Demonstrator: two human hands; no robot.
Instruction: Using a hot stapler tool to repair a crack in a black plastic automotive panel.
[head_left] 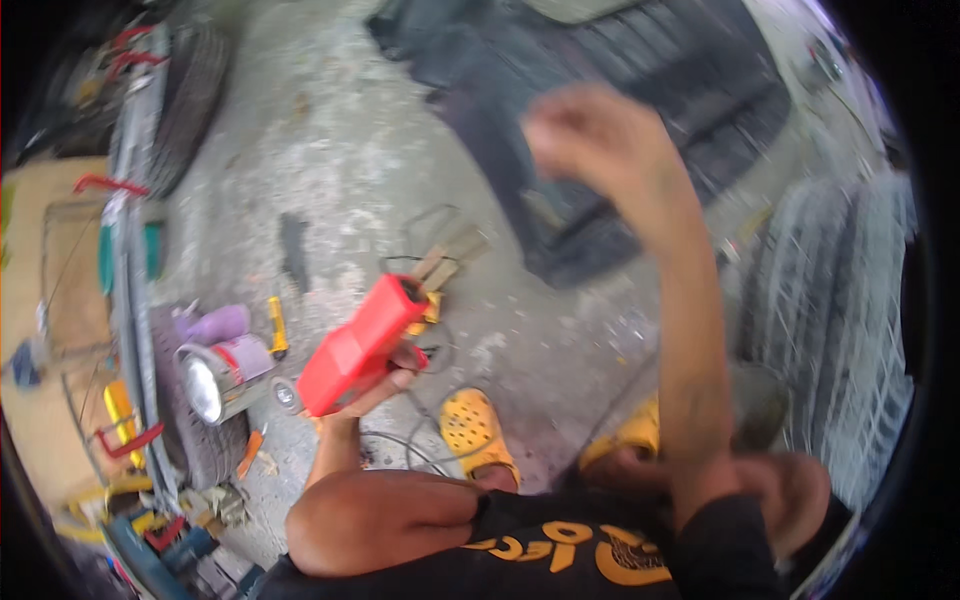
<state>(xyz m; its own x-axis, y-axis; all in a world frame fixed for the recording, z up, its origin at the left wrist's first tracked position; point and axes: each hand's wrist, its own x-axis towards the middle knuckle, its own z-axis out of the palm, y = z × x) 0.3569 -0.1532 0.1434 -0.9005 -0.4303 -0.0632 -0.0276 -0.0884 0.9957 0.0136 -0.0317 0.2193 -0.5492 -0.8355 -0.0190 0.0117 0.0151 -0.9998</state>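
Observation:
My left hand [378, 393] is closed around a red plastic tool [350, 345], a bulky angular body with a dark opening at its upper end. Its exact kind does not show. Further up and to the right, my right hand [590, 135] is raised above a large black moulded panel [640, 60] lying on the floor. Motion smears that hand; its fingers look bent, but whether they hold anything cannot be made out. Just beyond the red tool's open end lie some wooden strips [455, 255] and a dark cable [435, 210].
To the left, a metal can [205, 385] lies on its side beside a purple bottle [220, 323] and a yellow-handled tool [277, 325]. A long metal bar [130, 230] with red clamps runs along that side. Tyres [830, 300] stand at the right. My yellow clogs [470, 425] are near.

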